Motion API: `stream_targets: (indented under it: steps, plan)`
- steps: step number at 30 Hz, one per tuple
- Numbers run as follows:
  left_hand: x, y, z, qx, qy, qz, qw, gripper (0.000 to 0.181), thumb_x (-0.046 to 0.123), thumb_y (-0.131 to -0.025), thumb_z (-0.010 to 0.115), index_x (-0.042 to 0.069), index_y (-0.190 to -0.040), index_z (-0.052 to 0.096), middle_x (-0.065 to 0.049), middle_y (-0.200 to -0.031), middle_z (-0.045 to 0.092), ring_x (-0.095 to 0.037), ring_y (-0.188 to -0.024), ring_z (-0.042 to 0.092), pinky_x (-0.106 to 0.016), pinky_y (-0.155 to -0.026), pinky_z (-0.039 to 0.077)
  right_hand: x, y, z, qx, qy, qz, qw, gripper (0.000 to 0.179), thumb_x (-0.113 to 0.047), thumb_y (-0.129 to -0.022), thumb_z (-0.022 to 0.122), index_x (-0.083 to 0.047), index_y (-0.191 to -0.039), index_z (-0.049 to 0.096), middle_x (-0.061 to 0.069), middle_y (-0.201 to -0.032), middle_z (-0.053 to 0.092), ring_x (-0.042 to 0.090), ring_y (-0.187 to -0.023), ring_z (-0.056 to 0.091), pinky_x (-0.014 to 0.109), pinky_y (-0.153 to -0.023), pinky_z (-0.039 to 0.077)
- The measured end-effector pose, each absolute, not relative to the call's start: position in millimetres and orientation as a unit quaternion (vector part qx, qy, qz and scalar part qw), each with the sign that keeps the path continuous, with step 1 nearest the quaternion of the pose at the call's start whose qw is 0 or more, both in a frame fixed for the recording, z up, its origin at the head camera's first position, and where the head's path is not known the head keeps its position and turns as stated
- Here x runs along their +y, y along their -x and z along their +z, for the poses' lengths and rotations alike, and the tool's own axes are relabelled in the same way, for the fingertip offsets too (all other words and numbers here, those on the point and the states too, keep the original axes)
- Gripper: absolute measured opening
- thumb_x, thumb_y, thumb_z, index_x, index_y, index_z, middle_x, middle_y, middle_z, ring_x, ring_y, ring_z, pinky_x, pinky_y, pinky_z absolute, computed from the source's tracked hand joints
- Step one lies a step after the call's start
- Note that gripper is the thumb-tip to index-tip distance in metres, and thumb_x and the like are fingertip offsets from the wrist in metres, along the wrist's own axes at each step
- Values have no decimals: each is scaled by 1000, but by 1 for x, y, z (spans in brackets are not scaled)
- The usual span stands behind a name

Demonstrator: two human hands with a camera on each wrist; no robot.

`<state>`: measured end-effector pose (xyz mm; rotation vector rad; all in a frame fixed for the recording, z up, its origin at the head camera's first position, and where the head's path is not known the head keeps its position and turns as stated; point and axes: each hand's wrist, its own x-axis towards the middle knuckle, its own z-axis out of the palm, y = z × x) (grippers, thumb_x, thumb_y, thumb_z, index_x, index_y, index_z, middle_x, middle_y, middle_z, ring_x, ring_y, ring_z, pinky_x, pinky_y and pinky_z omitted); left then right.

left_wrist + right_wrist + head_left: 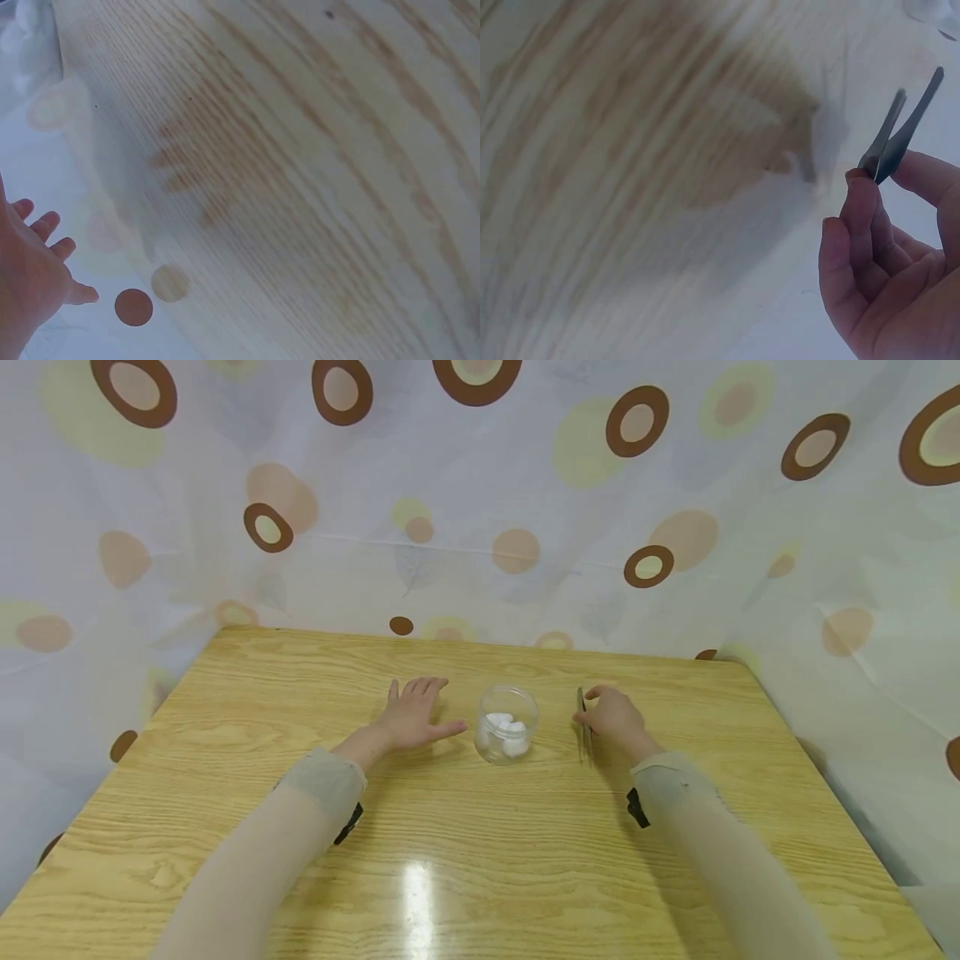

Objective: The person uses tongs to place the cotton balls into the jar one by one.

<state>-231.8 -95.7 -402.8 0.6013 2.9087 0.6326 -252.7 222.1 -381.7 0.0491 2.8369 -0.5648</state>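
A clear round jar (507, 703) stands on the wooden table with several white cotton balls (515, 745) inside. My left hand (415, 714) is just left of the jar, fingers spread and holding nothing; its thumb points toward the glass without a clear sign of contact. On the jar's other side, my right hand (615, 717) pinches a pair of metal tweezers (904, 135) between thumb and fingers near their joined end. The two prongs stand apart, as the right wrist view shows. In the left wrist view the left hand (34, 274) appears at the lower left edge.
The wood-grain table (480, 860) reaches back to a pale curtain (465, 527) printed with brown and cream circles, which also hangs at both sides. Both sleeves (255, 860) lie over the table's near part. A bright light reflection shows at the front.
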Motion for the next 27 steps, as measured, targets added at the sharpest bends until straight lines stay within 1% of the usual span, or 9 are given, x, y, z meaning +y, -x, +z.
stream_targets:
  steps: [1,3,6,7,12,14,18,24,27]
  plan:
    - [-96,232,-403,956,-198,209,53,82,57,-88,52,6,-147,24,-16,-151,28,-35,-141,22,-67,-108,2,222,253,-383,974,-16,-189,123,55,-27,-89,61,0,-135,44,10,-77,69,18,-65,58,28,-55,42]
    - [-96,232,-405,956,-198,210,53,82,57,-88,52,6,-147,25,-16,-150,28,-36,-141,22,-68,-108,2,221,254,-386,975,-12,-182,124,55,-28,-89,61,-1,-135,46,13,-92,70,25,-79,62,33,-63,47]
    - [-96,232,-406,957,-196,208,53,83,57,-88,52,6,-147,25,-17,-150,29,-36,-141,22,-67,-108,2,220,256,-392,976,-5,-175,126,56,-30,-88,62,-3,-135,47,15,-112,67,32,-98,62,40,-73,50]
    - [-97,232,-406,957,-196,208,53,83,58,-87,52,6,-147,24,-17,-150,29,-36,-141,22,-68,-108,2,219,257,-393,976,-4,-174,128,56,-30,-87,63,-4,-135,48,16,-117,65,33,-102,61,41,-74,50]
    - [-96,229,-406,957,-197,208,54,83,58,-87,52,7,-147,24,-16,-150,29,-35,-141,22,-67,-108,2,211,258,-396,979,3,-161,129,55,-31,-86,64,-7,-134,50,16,-122,62,31,-100,61,37,-69,50]
    - [-95,228,-405,957,-197,207,56,83,57,-87,53,6,-147,24,-16,-150,29,-35,-141,22,-67,-109,2,207,257,-396,979,9,-154,131,55,-31,-86,64,-7,-133,51,15,-117,65,29,-96,63,34,-64,50]
    - [-95,227,-404,956,-199,208,57,83,57,-87,53,6,-146,25,-16,-149,30,-35,-140,23,-67,-109,2,202,256,-397,981,21,-139,131,54,-31,-87,63,-7,-133,51,13,-113,68,29,-94,64,32,-59,49]
    - [-95,227,-404,958,-198,201,51,83,57,-87,53,6,-146,25,-15,-149,30,-35,-140,23,-67,-109,3,201,256,-398,983,24,-135,125,53,-30,-86,64,-7,-133,52,15,-125,61,30,-99,63,33,-61,49]
    - [-95,227,-404,958,-196,200,55,83,58,-87,53,6,-146,25,-15,-149,30,-34,-140,23,-67,-109,3,202,256,-397,982,25,-138,123,55,-32,-86,64,-7,-134,51,15,-128,59,32,-102,62,35,-64,50]
